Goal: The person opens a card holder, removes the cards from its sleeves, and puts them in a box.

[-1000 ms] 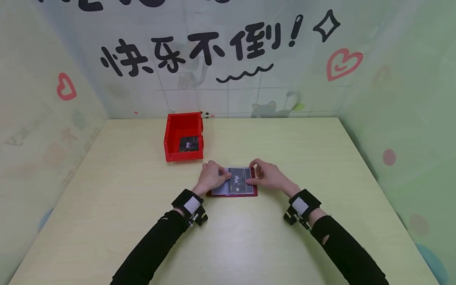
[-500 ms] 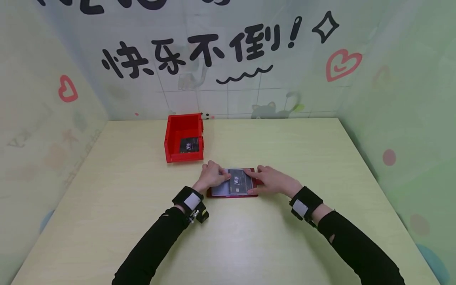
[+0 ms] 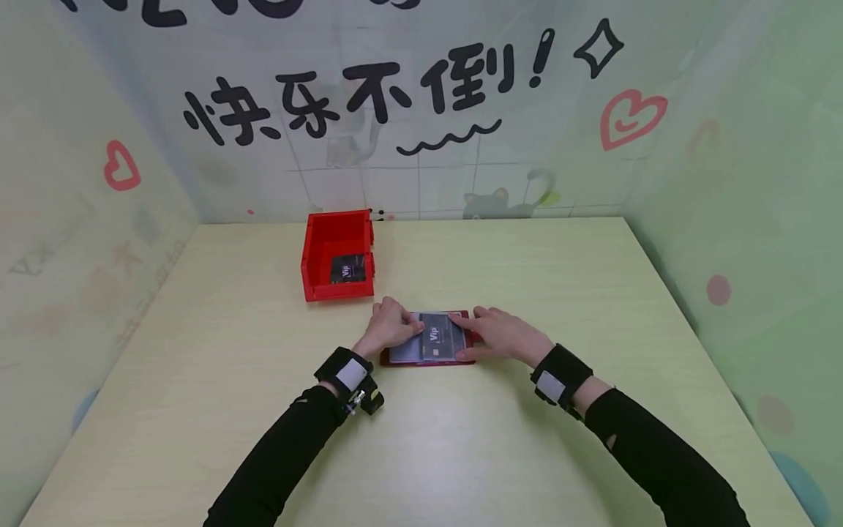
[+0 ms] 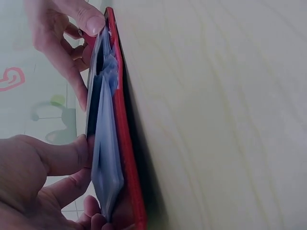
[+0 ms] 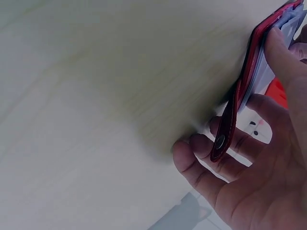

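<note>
A red card holder (image 3: 428,364) lies spread on the table, its clear sleeves (image 4: 108,153) facing up. On its right half is a dark card (image 3: 435,338) marked "Vip". My left hand (image 3: 390,323) pinches the card's left edge between thumb and fingers, other fingers curled beneath by the sleeves. From the right, my right hand (image 3: 506,335) grips the sleeve end, thumb at the near corner and index finger at the far corner. In the right wrist view, the holder's strap (image 5: 225,129) with a metal snap hangs among the right hand's other fingers.
Behind the left hand stands a red open bin (image 3: 338,252) with another dark Vip card (image 3: 347,269) inside. A printed backdrop (image 3: 421,110) rises at the table's (image 3: 560,271) back edge, with side panels left and right.
My right hand has turned and spread, its index finger shifting from the holder's far right corner onto the card's upper right. The left hand keeps its pinch in nearly the same place.
</note>
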`<action>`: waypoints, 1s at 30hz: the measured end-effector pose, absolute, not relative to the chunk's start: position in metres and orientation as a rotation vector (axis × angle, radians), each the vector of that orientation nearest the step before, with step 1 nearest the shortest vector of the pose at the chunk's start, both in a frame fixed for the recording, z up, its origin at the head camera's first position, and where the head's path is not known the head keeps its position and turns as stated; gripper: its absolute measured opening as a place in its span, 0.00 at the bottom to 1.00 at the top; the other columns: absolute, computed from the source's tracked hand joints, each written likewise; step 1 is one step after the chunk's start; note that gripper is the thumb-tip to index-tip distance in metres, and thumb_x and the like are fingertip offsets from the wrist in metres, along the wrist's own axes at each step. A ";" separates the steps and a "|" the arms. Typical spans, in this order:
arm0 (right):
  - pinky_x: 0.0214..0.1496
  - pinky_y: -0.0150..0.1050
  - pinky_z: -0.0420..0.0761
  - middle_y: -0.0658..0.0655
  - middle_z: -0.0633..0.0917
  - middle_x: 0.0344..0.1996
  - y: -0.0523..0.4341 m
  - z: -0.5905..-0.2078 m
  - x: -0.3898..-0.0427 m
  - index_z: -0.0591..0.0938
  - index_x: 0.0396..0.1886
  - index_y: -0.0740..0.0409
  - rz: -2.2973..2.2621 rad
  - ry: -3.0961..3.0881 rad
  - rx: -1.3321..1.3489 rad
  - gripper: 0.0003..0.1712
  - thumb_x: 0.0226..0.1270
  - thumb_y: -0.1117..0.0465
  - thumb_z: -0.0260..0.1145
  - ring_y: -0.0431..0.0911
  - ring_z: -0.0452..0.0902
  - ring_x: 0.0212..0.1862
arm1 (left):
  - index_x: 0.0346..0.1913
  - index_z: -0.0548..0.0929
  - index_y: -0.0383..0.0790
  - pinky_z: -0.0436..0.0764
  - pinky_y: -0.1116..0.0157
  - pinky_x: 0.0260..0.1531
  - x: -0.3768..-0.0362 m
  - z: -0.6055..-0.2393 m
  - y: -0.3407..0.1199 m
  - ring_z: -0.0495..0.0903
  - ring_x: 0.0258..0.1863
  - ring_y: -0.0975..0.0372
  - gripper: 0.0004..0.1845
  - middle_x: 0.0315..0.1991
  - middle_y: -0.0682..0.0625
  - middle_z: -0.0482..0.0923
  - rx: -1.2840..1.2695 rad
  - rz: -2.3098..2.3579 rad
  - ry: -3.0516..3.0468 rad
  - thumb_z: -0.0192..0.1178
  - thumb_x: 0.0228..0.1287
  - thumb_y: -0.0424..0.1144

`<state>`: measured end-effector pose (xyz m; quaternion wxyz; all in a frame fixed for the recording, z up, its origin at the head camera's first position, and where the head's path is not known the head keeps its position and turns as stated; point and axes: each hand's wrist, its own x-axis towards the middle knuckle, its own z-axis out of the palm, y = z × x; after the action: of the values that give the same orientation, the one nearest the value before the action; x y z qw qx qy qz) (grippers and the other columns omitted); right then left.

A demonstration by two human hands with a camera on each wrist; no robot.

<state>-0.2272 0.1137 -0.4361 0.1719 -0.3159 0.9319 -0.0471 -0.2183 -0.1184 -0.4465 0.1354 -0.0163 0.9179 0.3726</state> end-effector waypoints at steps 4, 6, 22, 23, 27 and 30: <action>0.42 0.39 0.71 0.56 0.75 0.40 0.112 -0.433 -0.226 0.66 0.77 0.46 -0.115 2.648 -0.888 0.47 0.63 0.33 0.67 0.49 0.71 0.41 | 0.34 0.90 0.30 0.65 0.58 0.49 -0.220 -0.447 -0.123 0.63 0.55 0.49 0.13 0.47 0.40 0.68 -0.030 1.071 2.661 0.65 0.67 0.40; 0.41 0.39 0.71 0.56 0.75 0.39 0.112 -0.431 -0.225 0.66 0.77 0.47 -0.114 2.647 -0.879 0.47 0.63 0.34 0.67 0.49 0.71 0.41 | 0.35 0.90 0.30 0.65 0.59 0.48 -0.221 -0.446 -0.126 0.65 0.55 0.49 0.13 0.47 0.39 0.69 -0.013 1.062 2.652 0.65 0.67 0.40; 0.37 0.36 0.66 0.54 0.73 0.33 0.110 -0.440 -0.237 0.75 0.71 0.54 -0.286 2.686 -0.982 0.39 0.69 0.35 0.62 0.45 0.68 0.36 | 0.51 0.85 0.29 0.86 0.67 0.37 -0.212 -0.416 -0.175 0.87 0.34 0.57 0.15 0.45 0.36 0.85 0.011 1.318 2.475 0.58 0.72 0.38; 0.36 0.36 0.66 0.54 0.73 0.32 0.108 -0.441 -0.237 0.76 0.69 0.55 -0.306 2.697 -0.986 0.38 0.69 0.35 0.62 0.44 0.68 0.35 | 0.53 0.84 0.29 0.87 0.66 0.38 -0.212 -0.413 -0.179 0.88 0.35 0.56 0.16 0.47 0.35 0.86 -0.005 1.362 2.458 0.58 0.72 0.38; 0.36 0.35 0.70 0.53 0.78 0.35 0.105 -0.445 -0.237 0.79 0.65 0.57 -0.331 2.740 -0.983 0.39 0.65 0.36 0.67 0.44 0.71 0.35 | 0.58 0.81 0.29 0.87 0.64 0.41 -0.210 -0.401 -0.195 0.87 0.41 0.54 0.18 0.53 0.33 0.84 -0.055 1.459 2.488 0.59 0.71 0.37; 0.40 0.36 0.75 0.55 0.82 0.41 0.103 -0.447 -0.237 0.77 0.64 0.57 -0.348 2.750 -0.939 0.40 0.62 0.36 0.70 0.45 0.74 0.38 | 0.60 0.79 0.30 0.85 0.67 0.41 -0.210 -0.393 -0.209 0.83 0.46 0.51 0.19 0.54 0.33 0.82 -0.055 1.475 2.585 0.57 0.72 0.37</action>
<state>-0.2369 0.1035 -0.4465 0.1070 -0.3190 0.9342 -0.1184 -0.2099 -0.2090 -0.3929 0.0824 -0.0183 0.8655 0.4938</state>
